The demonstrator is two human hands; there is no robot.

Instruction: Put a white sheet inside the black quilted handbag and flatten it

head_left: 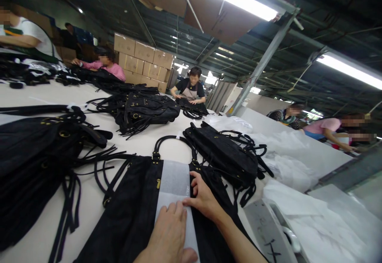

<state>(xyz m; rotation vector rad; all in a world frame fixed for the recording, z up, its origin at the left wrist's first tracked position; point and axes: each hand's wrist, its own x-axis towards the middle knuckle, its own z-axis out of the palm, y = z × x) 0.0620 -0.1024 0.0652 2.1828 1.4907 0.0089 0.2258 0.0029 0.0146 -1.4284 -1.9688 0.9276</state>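
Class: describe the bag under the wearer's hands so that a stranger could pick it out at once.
On the long white table, take the black bag nearest the camera, lying flat between two heaps of black bags. It alone has a white paper strip down its middle, with both hands pressing on it.

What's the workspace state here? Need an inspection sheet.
Surface: pale table, long, shared.
Job's things: black bag lying flat, handles away from the person; white paper strip laid down its middle.
Clutter: black bag piles at left, another bag at right, white wrapping sheets.
Hands: left hand flat on the strip; right hand pressing the strip's right edge.
Cables: nothing seen.
Surroundings: other people at work along the table, stacked cartons, strip lights overhead.
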